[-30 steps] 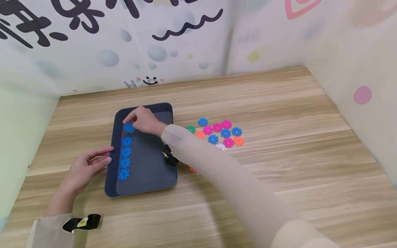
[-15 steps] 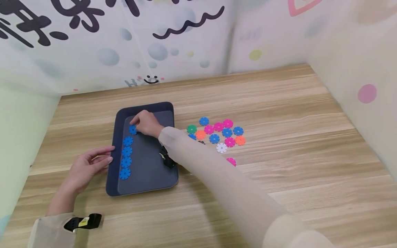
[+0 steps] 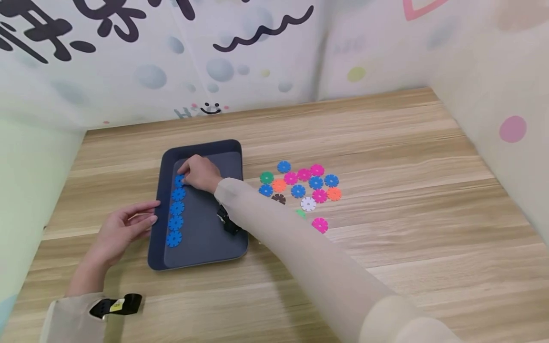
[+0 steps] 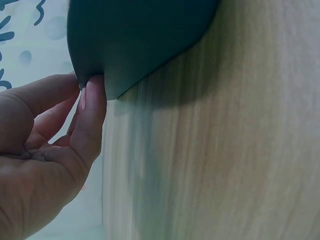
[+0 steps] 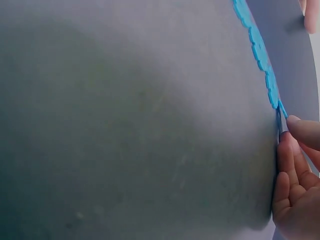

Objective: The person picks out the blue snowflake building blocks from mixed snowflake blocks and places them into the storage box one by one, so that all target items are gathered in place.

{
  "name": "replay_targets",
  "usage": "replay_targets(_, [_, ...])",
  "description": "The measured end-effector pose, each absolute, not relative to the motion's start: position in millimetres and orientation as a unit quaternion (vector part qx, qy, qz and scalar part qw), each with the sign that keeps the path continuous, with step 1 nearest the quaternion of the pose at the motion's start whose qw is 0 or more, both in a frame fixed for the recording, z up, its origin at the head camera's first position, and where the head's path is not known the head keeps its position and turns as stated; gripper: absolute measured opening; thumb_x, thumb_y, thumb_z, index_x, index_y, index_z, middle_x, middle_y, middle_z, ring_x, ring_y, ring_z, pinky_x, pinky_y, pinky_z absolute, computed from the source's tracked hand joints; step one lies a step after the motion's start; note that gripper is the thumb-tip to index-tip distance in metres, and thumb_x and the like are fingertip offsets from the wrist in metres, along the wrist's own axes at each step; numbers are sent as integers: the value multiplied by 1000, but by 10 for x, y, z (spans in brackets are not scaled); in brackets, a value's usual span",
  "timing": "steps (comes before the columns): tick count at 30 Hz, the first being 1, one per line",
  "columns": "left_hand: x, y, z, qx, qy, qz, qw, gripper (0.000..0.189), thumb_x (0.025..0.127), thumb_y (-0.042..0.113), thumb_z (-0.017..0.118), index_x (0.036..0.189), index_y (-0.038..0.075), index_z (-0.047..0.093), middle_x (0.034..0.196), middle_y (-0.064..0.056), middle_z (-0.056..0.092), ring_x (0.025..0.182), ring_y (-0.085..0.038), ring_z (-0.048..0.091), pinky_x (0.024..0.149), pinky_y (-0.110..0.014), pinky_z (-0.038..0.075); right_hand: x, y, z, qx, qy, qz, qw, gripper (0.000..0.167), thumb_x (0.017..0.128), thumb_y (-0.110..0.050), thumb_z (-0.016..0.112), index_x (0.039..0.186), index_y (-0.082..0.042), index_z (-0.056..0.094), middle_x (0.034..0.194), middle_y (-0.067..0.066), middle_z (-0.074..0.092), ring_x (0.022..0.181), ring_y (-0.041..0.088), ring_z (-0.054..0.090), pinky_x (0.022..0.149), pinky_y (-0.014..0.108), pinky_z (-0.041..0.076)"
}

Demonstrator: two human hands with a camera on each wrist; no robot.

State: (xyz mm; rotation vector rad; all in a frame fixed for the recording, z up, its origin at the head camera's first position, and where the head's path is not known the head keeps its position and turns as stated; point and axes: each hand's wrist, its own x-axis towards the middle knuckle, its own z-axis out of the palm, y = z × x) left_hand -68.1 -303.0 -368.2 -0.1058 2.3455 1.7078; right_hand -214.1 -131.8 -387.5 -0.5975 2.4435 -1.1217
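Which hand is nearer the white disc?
Right. The right hand is over the tray, pinching a blue disc, left of the white disc; the left hand is farther left, at the tray's left edge.

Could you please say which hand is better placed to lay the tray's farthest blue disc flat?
Probably the right hand: it pinches that blue disc at the far end of the row, while the left hand holds the rim of the tray.
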Motion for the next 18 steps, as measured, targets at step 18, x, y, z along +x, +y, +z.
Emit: replay_targets(18, [-684, -3023, -3690, -27, 808, 577, 111, 36, 91, 12, 58, 126, 9, 55, 101, 8, 59, 86, -2, 60, 68, -19, 52, -2178, -1314, -3850, -211, 864, -413, 196, 22, 87, -13, 63, 107, -20, 70, 107, -9, 63, 92, 3, 56, 73, 15, 44])
